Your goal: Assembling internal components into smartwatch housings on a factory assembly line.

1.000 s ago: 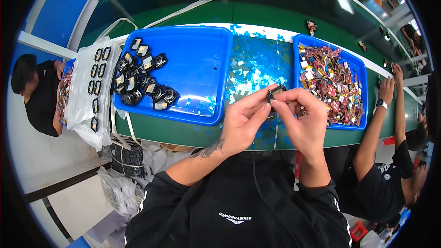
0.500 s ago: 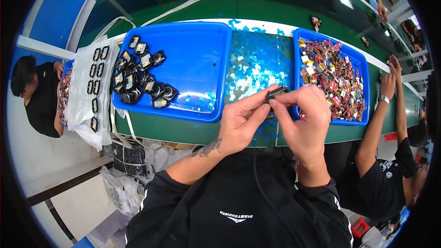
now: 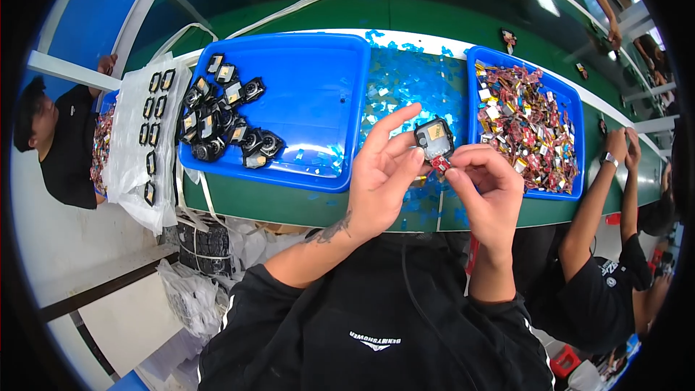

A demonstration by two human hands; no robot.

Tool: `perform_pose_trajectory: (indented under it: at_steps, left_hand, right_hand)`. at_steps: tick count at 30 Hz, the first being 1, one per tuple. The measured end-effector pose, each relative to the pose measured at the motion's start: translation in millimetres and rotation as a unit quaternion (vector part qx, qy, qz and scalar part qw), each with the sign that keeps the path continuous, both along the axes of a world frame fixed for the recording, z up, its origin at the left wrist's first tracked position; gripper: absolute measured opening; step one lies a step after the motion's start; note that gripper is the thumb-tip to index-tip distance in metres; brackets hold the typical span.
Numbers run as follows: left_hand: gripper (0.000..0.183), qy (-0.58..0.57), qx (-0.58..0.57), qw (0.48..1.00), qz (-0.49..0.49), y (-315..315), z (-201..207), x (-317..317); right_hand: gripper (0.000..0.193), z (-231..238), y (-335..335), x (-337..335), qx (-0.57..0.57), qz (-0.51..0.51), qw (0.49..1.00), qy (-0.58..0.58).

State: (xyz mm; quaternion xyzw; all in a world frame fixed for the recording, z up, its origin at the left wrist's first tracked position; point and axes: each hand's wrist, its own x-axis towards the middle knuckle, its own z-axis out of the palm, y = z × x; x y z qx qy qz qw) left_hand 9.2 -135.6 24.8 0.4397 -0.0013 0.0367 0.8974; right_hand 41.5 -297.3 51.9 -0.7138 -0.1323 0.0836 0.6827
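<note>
My left hand [image 3: 384,182] grips a small black-framed square housing [image 3: 434,139] by its left edge, with a pale yellowish label and a silver area facing me. At the housing's lower corner is a small red circuit piece [image 3: 439,164]. My right hand [image 3: 489,182] pinches that red piece between thumb and fingertips. Both hands meet above the table's near edge, between two blue trays. In the left tray [image 3: 311,80] lies a pile of similar black housings [image 3: 217,119], some showing a round part. The right tray [image 3: 578,130] is full of small red wired parts [image 3: 525,127].
Blue film scraps [image 3: 405,87] cover the green table between the trays. At far left, black frames [image 3: 161,112] lie in rows on white sheeting [image 3: 127,156]. A person [image 3: 65,137] sits left; another person's arms [image 3: 597,188] reach in at right. A rail [image 3: 311,3] runs behind.
The housing has turned from edge-on to face-on, and the red circuit piece now shows at its corner. My right hand has shifted slightly down. The person at left has raised a hand.
</note>
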Motion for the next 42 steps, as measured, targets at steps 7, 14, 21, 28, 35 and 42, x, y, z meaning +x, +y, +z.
perform_pose_trajectory:
  at_steps: [7,14,21,28,35,42]
  left_hand:
    - [0.026,-0.031,0.141,0.989,0.012,10.2,10.5,0.9]
    - [0.032,-0.126,0.377,0.917,0.013,20.1,16.4,0.0]
    - [0.033,-0.215,0.518,0.823,0.087,23.3,18.9,2.9]
    - [0.028,-0.222,0.511,0.825,0.089,24.8,14.7,-4.5]
    - [0.016,0.071,0.165,0.98,-0.088,12.9,-6.5,-15.9]
    - [0.034,0.074,0.12,0.989,-0.048,8.1,-4.9,-17.2]
  right_hand:
    - [0.02,10.5,-1.6,-2.7,0.049,0.014,0.998,0.041]
    - [0.017,4.2,-7.1,-1.9,0.032,0.024,0.998,0.053]
    - [0.018,6.3,-1.7,-6.4,0.12,0.042,0.983,0.13]
    - [0.01,6.3,-6.8,-3.1,0.04,0.045,0.998,0.014]
    - [0.014,5.4,-0.2,-14.1,0.04,0.01,0.999,0.017]
    - [0.024,-6.3,9.9,-12.5,-0.047,-0.062,0.996,-0.05]
